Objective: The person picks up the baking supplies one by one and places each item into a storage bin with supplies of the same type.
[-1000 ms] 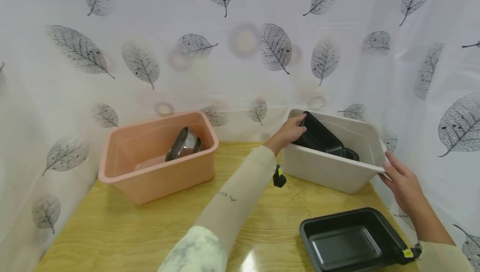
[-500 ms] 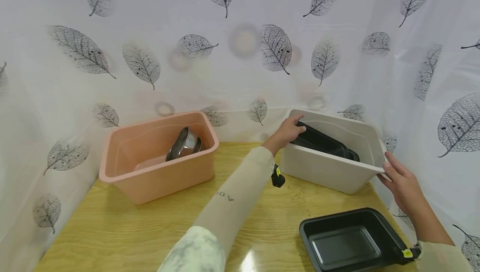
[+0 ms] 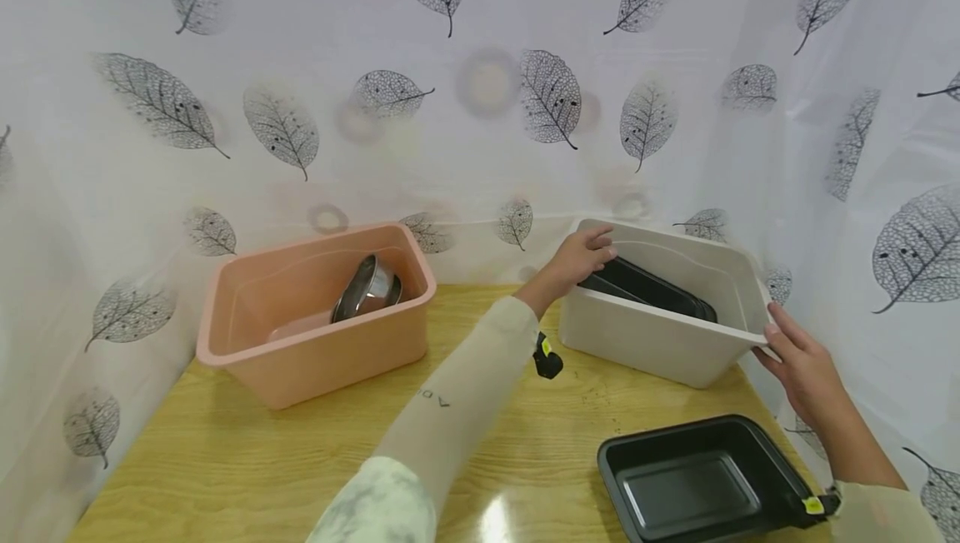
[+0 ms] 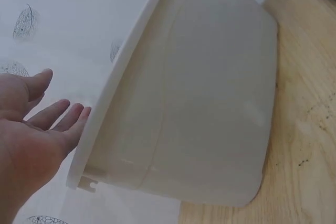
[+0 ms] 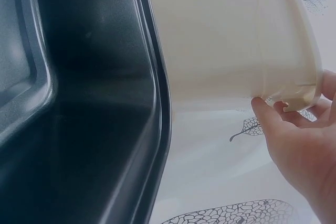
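A white plastic tub stands at the back right of the table, with a black baking pan lying low and tilted inside. Most of that pan is hidden by the tub's front wall. Over the tub's left end is my left hand, its fingers loosely extended. In the left wrist view, the fingertips are at the tub's rim and nothing is in the palm. My right hand grips the tub's right front corner, thumb below the rim in the right wrist view. Close below it lies a second black baking pan, upright on the table.
A pink plastic tub stands at the back left, with shiny metal bowls leaning inside its right end. The wooden table runs between and in front of the tubs. A leaf-patterned curtain hangs close behind.
The black baking pan has sunk lower and flatter inside the white tub. My left hand has let go of it, its fingers loosening. The right hand stays on the rim.
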`<state>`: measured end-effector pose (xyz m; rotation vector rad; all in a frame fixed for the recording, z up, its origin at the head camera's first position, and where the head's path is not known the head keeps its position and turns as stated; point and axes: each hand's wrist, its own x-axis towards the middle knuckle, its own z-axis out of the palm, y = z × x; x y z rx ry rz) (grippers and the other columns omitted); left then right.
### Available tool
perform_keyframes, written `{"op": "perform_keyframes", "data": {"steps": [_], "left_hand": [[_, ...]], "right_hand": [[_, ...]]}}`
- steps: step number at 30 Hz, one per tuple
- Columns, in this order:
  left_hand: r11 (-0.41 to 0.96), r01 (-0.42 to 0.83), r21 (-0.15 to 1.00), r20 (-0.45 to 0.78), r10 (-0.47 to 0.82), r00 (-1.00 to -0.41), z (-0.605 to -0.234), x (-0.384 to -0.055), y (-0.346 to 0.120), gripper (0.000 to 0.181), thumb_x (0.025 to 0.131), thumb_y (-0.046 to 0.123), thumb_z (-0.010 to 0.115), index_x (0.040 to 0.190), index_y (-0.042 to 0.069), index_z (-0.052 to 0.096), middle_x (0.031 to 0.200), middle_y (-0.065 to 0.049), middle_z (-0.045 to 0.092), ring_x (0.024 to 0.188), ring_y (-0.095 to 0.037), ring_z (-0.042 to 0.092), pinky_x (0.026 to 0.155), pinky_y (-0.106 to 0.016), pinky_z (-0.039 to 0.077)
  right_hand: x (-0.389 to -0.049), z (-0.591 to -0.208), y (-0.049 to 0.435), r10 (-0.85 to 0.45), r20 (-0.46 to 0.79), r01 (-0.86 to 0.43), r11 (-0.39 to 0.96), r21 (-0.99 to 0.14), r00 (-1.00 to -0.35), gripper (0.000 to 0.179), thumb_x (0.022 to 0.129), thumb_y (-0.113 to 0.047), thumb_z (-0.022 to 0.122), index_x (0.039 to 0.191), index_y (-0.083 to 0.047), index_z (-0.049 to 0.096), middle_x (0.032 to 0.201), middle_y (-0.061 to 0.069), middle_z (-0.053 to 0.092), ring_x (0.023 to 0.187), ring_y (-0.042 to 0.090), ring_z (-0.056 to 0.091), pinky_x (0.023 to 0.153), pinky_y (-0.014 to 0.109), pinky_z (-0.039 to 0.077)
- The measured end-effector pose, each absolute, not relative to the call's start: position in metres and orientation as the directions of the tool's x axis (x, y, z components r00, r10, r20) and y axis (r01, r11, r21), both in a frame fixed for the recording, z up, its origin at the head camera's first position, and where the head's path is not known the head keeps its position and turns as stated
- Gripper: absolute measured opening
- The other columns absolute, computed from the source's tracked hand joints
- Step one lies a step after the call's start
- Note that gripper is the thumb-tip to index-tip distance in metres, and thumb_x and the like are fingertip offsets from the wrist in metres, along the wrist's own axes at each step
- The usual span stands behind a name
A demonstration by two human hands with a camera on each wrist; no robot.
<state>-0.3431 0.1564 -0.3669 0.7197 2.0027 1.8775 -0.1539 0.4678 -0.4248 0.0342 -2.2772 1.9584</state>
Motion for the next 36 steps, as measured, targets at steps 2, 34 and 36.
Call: {"op": "perform_keyframes", "data": {"steps": [2,34,36], "left_hand": [[-0.006,0.146,0.989,0.124,0.563,-0.817,-0.365,-0.341,0.154,0.053,0.103,0.010,0.057,0.154,0.012,0.042,0.150,-0.018,0.051,0.128,-0.030,0.059,0.099,-0.033,0.054],[-0.027,0.179,0.984,0.162,0.573,-0.803,-0.395,-0.251,0.087,0.056,0.101,0.017,0.063,0.154,0.017,0.043,0.149,-0.008,0.054,0.117,-0.033,0.065,0.096,-0.028,0.054],[-0.015,0.171,0.985,0.150,0.556,-0.817,-0.403,-0.242,0.082,0.056,0.101,0.018,0.063,0.153,0.016,0.044,0.149,-0.009,0.053,0.116,-0.026,0.065,0.098,-0.030,0.052]], "right_hand": [[-0.155,-0.425,0.467,0.071,0.121,-0.109,0.156,-0.982,-0.990,0.063,0.111,-0.025,0.037,0.163,-0.023,0.002,0.168,-0.013,-0.010,0.154,0.028,-0.010,0.087,0.002,0.042],[-0.151,-0.428,0.468,0.078,0.112,-0.103,0.117,-0.988,-0.991,0.062,0.110,-0.023,0.039,0.162,-0.031,0.006,0.166,-0.021,-0.009,0.154,0.022,-0.013,0.083,0.001,0.043],[-0.152,-0.428,0.468,0.073,0.114,-0.105,0.107,-0.989,-0.991,0.062,0.110,-0.022,0.038,0.162,-0.030,0.006,0.166,-0.020,-0.009,0.154,0.022,-0.013,0.084,0.001,0.043]]}}
